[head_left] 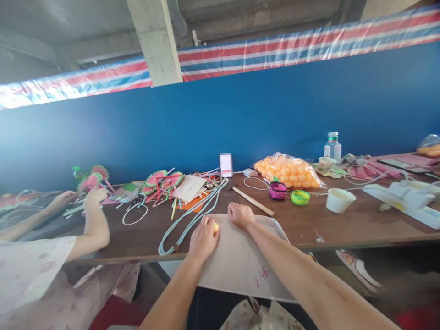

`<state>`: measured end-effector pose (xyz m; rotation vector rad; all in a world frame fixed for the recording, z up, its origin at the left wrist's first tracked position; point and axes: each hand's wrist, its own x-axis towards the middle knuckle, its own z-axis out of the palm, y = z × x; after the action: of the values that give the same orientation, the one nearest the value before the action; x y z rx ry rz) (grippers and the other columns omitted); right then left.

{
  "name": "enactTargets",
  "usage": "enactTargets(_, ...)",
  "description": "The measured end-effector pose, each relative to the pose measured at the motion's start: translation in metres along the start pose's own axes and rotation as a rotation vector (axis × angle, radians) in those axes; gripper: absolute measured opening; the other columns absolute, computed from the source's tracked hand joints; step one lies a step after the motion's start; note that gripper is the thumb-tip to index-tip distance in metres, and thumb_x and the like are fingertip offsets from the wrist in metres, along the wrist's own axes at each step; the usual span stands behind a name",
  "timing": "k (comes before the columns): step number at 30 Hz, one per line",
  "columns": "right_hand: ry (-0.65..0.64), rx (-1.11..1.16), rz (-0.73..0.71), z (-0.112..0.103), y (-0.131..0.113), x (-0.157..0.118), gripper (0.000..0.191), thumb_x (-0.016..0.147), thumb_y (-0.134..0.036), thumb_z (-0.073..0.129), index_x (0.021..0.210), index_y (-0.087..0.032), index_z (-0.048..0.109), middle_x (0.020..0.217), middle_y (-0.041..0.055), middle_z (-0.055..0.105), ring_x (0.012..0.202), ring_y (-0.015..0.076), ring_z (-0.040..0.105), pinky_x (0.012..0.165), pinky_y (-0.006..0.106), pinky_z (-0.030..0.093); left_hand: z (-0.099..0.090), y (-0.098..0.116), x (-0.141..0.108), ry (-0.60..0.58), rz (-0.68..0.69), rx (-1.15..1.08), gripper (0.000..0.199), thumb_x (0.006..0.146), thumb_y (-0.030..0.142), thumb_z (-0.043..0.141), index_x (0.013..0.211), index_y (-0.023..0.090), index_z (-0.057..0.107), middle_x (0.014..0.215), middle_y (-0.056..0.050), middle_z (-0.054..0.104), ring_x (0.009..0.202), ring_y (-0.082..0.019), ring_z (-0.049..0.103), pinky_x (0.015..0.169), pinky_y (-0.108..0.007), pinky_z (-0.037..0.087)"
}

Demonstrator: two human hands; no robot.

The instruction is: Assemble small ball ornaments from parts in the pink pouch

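Note:
My left hand [205, 236] is closed around a small yellow-orange ball [216, 228], which shows beside the thumb. It is over the left side of a shallow white tray [237, 270] with handwritten figures near its front. My right hand [241, 215] is curled at the tray's far edge, fingers bent inward; whatever they hold, if anything, is hidden. Just beyond it lies a flat wooden stick [253, 201]. Loops of pale blue cord [172, 233] run along the table left of the tray.
A clear bag of orange balls [288, 170] lies at the back, behind a purple pouch [277, 191] and a green ring [300, 197]. Rightward are a paper cup [340, 200] and a power strip [409, 206]. At left, a co-worker's arm [96, 220] rests near paper watermelon fans [163, 181].

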<state>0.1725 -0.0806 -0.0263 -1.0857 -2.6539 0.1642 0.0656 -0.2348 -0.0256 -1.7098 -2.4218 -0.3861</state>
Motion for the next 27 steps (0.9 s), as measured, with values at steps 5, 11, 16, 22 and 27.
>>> enactTargets(5, -0.004, 0.011, 0.007, 0.001, 0.001, 0.000, 0.025, 0.096, -0.029, 0.037, 0.101, -0.021, 0.060, 0.099, 0.0070, 0.069, 0.089, 0.0206, 0.065, 0.071, 0.029, 0.039, 0.002, -0.001, 0.001, 0.015, 0.018, 0.005, 0.019, 0.090, 0.033, 0.048, 0.101, 0.021, 0.056, 0.107, -0.007, 0.054, 0.086, -0.018, 0.060, 0.071, -0.028, 0.042)
enactTargets(11, 0.018, -0.001, -0.003, 0.002, 0.002, -0.003, 0.026, 0.096, -0.030, 0.036, 0.103, -0.021, 0.059, 0.101, 0.0067, 0.069, 0.090, 0.0215, 0.065, 0.072, 0.030, 0.039, 0.003, -0.003, -0.001, 0.002, 0.036, -0.003, 0.021, 0.091, 0.033, 0.047, 0.105, 0.021, 0.057, 0.108, -0.007, 0.055, 0.087, -0.018, 0.060, 0.074, -0.029, 0.042)
enactTargets(16, 0.002, 0.007, 0.002, 0.004, 0.003, -0.002, 0.027, 0.097, -0.031, 0.035, 0.102, -0.021, 0.059, 0.100, 0.0069, 0.070, 0.089, 0.0211, 0.065, 0.073, 0.030, 0.039, 0.005, -0.006, -0.001, 0.017, 0.069, -0.010, 0.021, 0.090, 0.033, 0.050, 0.105, 0.021, 0.058, 0.106, -0.007, 0.055, 0.086, -0.018, 0.059, 0.072, -0.029, 0.041)
enactTargets(22, 0.008, 0.045, -0.017, 0.005, 0.005, -0.001, 0.026, 0.096, -0.030, 0.036, 0.102, -0.021, 0.060, 0.100, 0.0073, 0.069, 0.088, 0.0214, 0.065, 0.073, 0.030, 0.040, 0.011, -0.011, 0.002, 0.040, 0.101, -0.029, 0.021, 0.090, 0.033, 0.050, 0.106, 0.022, 0.057, 0.104, -0.006, 0.055, 0.084, -0.017, 0.059, 0.070, -0.028, 0.041)
enactTargets(27, 0.046, 0.095, -0.043, 0.007, 0.005, 0.000, 0.024, 0.094, -0.029, 0.040, 0.098, -0.022, 0.062, 0.097, 0.0067, 0.069, 0.085, 0.0211, 0.065, 0.073, 0.030, 0.042, 0.012, -0.012, 0.000, 0.059, 0.104, -0.051, 0.024, 0.091, 0.035, 0.048, 0.109, 0.021, 0.057, 0.105, -0.006, 0.056, 0.087, -0.018, 0.060, 0.072, -0.029, 0.042)
